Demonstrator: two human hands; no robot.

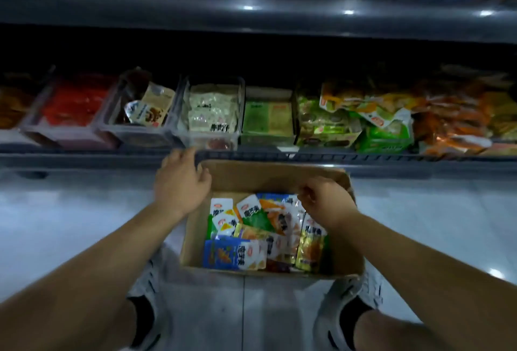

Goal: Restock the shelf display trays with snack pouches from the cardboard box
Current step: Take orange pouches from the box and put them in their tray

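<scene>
cardboard box (194, 234) sitting on floor (70, 224) at 6, loaded with snack pouches (249, 223). right hand (326, 201) hovering over them at 1, fingers curling, grip unclear. left hand (181, 180) touching box rim at 11, fingers relaxed. display trays (140, 134) at 12, one looking sparse; restocking mostly remaining.

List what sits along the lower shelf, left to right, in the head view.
tray of red pouches → clear tray with beige pouches → clear tray of pale pouches → green-and-tan box → green display carton → heap of orange packs
</scene>
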